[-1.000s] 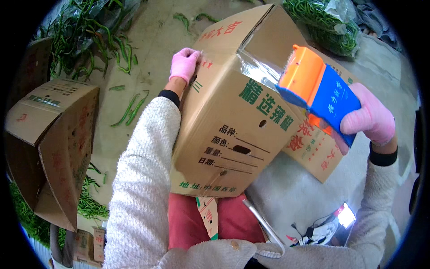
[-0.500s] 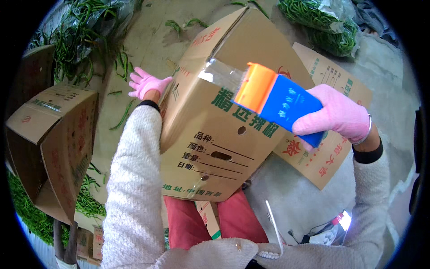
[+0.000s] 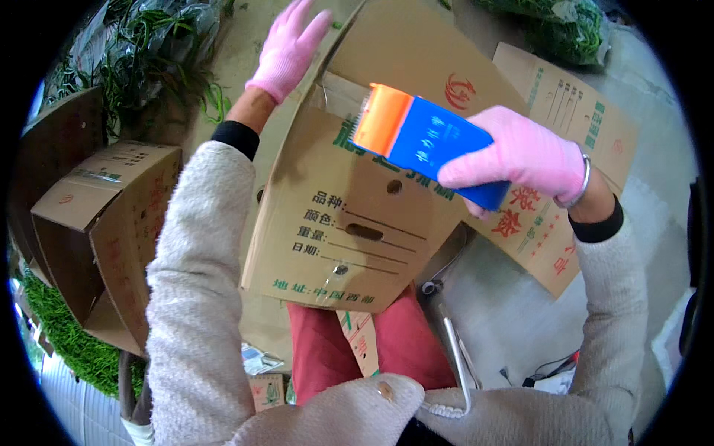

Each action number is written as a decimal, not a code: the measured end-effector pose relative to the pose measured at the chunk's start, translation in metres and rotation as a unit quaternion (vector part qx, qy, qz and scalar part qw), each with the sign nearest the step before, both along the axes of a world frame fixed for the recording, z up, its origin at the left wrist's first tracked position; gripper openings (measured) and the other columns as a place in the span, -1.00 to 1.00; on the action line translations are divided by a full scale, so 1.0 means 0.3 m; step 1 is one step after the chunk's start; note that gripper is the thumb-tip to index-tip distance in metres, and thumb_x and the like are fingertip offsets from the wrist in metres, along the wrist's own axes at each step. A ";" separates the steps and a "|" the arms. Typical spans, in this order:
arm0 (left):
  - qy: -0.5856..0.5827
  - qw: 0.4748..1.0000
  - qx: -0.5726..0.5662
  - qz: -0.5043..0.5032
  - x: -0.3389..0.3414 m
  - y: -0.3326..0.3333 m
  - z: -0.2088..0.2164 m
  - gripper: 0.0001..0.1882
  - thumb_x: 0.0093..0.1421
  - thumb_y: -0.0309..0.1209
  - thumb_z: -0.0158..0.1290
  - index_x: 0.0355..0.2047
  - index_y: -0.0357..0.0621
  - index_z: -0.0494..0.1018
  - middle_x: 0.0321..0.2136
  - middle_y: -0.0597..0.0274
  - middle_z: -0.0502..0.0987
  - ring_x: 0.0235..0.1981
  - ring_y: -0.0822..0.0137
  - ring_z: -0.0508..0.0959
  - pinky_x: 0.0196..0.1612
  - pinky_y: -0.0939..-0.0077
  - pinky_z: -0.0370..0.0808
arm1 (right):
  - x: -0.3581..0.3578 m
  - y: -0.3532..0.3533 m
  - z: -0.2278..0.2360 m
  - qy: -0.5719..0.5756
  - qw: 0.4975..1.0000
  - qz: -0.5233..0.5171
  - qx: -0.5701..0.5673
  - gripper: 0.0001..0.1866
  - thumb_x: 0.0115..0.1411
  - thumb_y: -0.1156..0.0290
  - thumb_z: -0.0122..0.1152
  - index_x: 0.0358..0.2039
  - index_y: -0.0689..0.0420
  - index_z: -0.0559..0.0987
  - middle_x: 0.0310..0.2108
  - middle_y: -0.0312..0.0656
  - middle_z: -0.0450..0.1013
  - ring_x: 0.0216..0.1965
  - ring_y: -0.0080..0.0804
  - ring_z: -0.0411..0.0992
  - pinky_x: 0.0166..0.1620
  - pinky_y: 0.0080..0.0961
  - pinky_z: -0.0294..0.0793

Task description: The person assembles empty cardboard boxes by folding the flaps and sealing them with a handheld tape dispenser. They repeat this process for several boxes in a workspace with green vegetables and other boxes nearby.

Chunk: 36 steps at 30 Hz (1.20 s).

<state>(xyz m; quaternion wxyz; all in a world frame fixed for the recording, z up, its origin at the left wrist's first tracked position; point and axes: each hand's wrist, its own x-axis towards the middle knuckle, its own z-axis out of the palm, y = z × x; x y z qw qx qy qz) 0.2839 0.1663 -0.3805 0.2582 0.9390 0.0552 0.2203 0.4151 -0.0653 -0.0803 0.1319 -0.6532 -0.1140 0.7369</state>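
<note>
A brown cardboard box (image 3: 320, 223) with green and red print stands tilted in front of my legs, its side with a slot and round holes facing me. My right hand (image 3: 524, 152), in a pink glove, grips a blue tape dispenser (image 3: 446, 145) with an orange head, held over the box. A strip of clear tape (image 3: 335, 97) lies on the box's upper left edge, by the dispenser's head. My left hand (image 3: 290, 52), also pink-gloved, is raised past the box's far left corner with fingers apart, holding nothing.
An open cardboard box (image 3: 111, 215) stands at the left. Green peppers (image 3: 141, 74) lie in plastic at the far left, and another bag of them (image 3: 573, 33) at the far right. A flattened carton (image 3: 576, 119) lies on the floor at right.
My left hand has risen away from the box's left side toward its far corner. The tape dispenser in my right hand has moved left and slightly farther away. The box has turned a little.
</note>
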 end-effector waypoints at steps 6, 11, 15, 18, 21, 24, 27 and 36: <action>0.125 0.987 0.068 -0.072 0.144 -0.188 0.400 -0.24 0.24 -0.04 0.07 0.36 -0.11 0.18 0.38 -0.02 0.14 0.40 -0.10 0.09 0.40 -0.11 0.00 | 0.005 -0.088 -0.050 -0.018 0.998 0.005 0.065 -0.61 0.12 0.10 0.39 -0.36 0.23 0.64 -0.56 -0.20 0.54 -0.54 -0.48 0.54 -0.38 -0.54 0.54; 0.149 0.982 0.099 -0.062 0.147 -0.210 0.410 -0.24 0.24 -0.06 0.07 0.36 -0.15 0.17 0.38 -0.05 0.11 0.40 -0.11 0.07 0.40 -0.13 -0.03 | 0.090 -0.427 -0.075 0.009 0.998 -0.046 0.031 -0.65 0.11 0.17 0.39 -0.45 0.23 0.56 -0.59 -0.24 0.50 -0.58 -0.49 0.50 -0.44 -0.54 0.50; 0.095 0.980 0.153 -0.083 0.166 -0.171 0.358 -0.32 0.35 -0.03 -0.04 0.40 0.04 0.15 0.40 0.04 0.13 0.42 0.03 0.11 0.43 0.11 0.00 | 0.167 -0.839 -0.131 -0.001 0.994 -0.077 -0.073 -0.66 0.07 0.21 0.45 -0.38 0.23 0.57 -0.53 -0.22 0.53 -0.56 -0.47 0.54 -0.43 -0.51 0.56; 0.099 0.979 0.147 -0.100 0.175 -0.169 0.353 -0.32 0.36 -0.06 -0.04 0.42 0.02 0.12 0.41 0.06 0.13 0.42 0.04 0.11 0.43 0.12 0.00 | 0.229 -1.120 -0.226 -0.040 0.989 -0.081 -0.120 -0.62 0.04 0.17 0.49 -0.35 0.23 0.61 -0.49 -0.20 0.57 -0.53 -0.47 0.58 -0.41 -0.50 0.59; 0.117 0.973 0.163 -0.112 0.184 -0.179 0.383 -0.32 0.37 -0.08 -0.05 0.42 -0.02 0.11 0.41 0.06 0.13 0.41 0.04 0.12 0.43 0.14 0.00 | 0.225 -1.160 -0.339 -0.048 0.989 -0.073 -0.119 -0.61 0.02 0.17 0.50 -0.33 0.23 0.61 -0.49 -0.20 0.57 -0.51 -0.46 0.57 -0.40 -0.51 0.58; 0.087 0.973 0.186 -0.109 0.221 -0.221 0.420 -0.30 0.32 -0.05 0.04 0.39 -0.01 0.17 0.37 0.05 0.18 0.39 0.01 0.13 0.42 0.07 0.00 | 0.222 -1.159 -0.433 -0.040 0.990 -0.099 -0.091 -0.61 0.04 0.18 0.51 -0.35 0.25 0.60 -0.50 -0.19 0.56 -0.51 -0.43 0.58 -0.39 -0.49 0.61; 0.034 0.975 0.163 -0.144 0.371 -0.376 0.467 -0.34 0.30 -0.07 0.09 0.33 -0.02 0.24 0.35 0.03 0.22 0.37 0.01 0.17 0.38 0.10 0.09 | 0.209 -1.199 -0.531 -0.038 0.993 -0.091 -0.061 -0.57 0.00 0.12 0.52 -0.35 0.25 0.62 -0.48 -0.16 0.59 -0.50 -0.42 0.59 -0.38 -0.48 0.62; 0.575 0.773 0.160 -0.214 0.917 -1.060 0.616 -0.29 0.17 0.00 0.11 0.22 -0.21 0.39 0.06 -0.10 0.55 0.05 0.01 0.57 0.08 0.26 0.49 | 0.166 -1.086 -0.611 -0.037 0.997 -0.070 -0.004 -0.54 0.00 0.10 0.48 -0.38 0.29 0.62 -0.51 -0.16 0.57 -0.52 -0.43 0.57 -0.38 -0.49 0.59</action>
